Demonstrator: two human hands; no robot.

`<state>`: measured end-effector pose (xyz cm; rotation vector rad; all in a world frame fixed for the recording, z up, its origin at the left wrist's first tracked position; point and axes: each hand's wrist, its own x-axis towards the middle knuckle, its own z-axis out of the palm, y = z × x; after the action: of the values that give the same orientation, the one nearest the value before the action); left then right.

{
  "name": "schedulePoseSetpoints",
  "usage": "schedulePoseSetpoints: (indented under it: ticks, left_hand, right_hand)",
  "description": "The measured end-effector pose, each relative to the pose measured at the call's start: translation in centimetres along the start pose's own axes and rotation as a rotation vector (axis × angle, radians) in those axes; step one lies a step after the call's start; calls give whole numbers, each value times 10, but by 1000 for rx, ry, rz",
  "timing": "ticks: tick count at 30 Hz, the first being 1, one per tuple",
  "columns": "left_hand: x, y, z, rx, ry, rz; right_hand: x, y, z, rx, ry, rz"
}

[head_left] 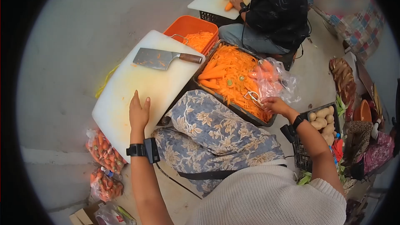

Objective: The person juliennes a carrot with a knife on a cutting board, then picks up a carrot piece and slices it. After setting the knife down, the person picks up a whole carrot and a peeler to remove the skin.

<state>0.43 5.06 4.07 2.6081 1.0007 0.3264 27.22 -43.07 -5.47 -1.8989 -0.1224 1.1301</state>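
My left hand (139, 110) is over the white cutting board (112, 96), fingers apart and holding nothing. A cleaver (156, 58) with a wooden handle lies flat on the board's far part. At the right, my right hand (275, 105) has its fingers closed on the handle of a peeler (253, 96), above the near edge of a black crate (270, 122). Carrot peelings (233, 60) fill that crate, with whole peeled carrots (212, 74) at its left side. A clear plastic bag of carrots (266, 75) rests on its right part.
An orange bin (175, 23) of shreds stands beyond the board. A co-worker (277, 14) cuts a carrot (228, 6) on another board (208, 0). Bagged carrots (104, 150) lie at the left, and a crate of potatoes (323, 121) at the right.
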Motion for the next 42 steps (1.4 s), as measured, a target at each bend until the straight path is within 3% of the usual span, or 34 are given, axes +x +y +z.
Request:
schedulePoseSetpoints:
  ticks: [2,4,5,6,8,9,11,13,14,16,17,21,22,25,26,28,29,34,36,38,40,42]
  left_hand:
    - [-25,16,-16,-130,5,-7]
    - [-49,15,-28,-184,39,-2]
    - [-65,13,-35,-241,62,-64]
    - [-87,12,-44,-297,80,-136]
    - [-130,4,-61,-536,163,-227]
    - [-151,-1,-72,-598,193,-326]
    - [-188,4,-93,-667,238,-435]
    - [-222,23,-100,-953,394,-691]
    - [-237,27,-95,-961,420,-699]
    - [-262,38,-80,-1182,441,-656]
    - [-270,43,-66,-1267,438,-656]
    - [-258,90,-22,-1400,223,-671]
    - [-251,105,-17,-1402,229,-667]
    - [-222,132,-15,-1346,101,-623]
    - [-213,136,-15,-1426,86,-587]
    - [-208,127,-15,-1506,56,-534]
    - [-203,116,-6,-1584,62,-537]
    - [-203,106,32,-1721,-54,-599]
    - [-204,126,47,-1811,-246,-650]
    - [-211,127,75,-1848,-345,-717]
    - [-209,131,87,-1868,-378,-744]
    - [-206,133,87,-1817,-380,-740]
  right_hand:
    - [13,12,3,-19,-1,-61]
    - [41,41,8,-445,89,-352]
    - [42,35,11,-578,134,-231]
    - [44,35,11,-578,125,-241]
    - [55,35,11,-850,338,-104]
    - [64,48,8,-969,468,-277]
    - [77,47,1,-955,434,-305]
    - [90,46,-1,-843,427,-354]
    - [94,43,-3,-857,419,-377]
    - [92,30,-4,-1094,209,-374]
    - [80,25,-4,-1049,141,-378]
    - [77,22,7,-1248,145,-350]
    - [73,16,7,-1248,147,-356]
    - [75,7,1,-573,38,-273]
    - [79,4,-1,-565,37,-274]
    - [62,-13,5,250,-191,-191]
    - [54,-24,4,325,-244,-227]
    - [41,-35,0,489,-250,-190]
    - [43,-22,-1,550,-231,-146]
    - [38,-9,2,-53,-90,-10]
    - [33,-8,9,26,-61,8]
    - [39,-2,20,-41,41,-216]
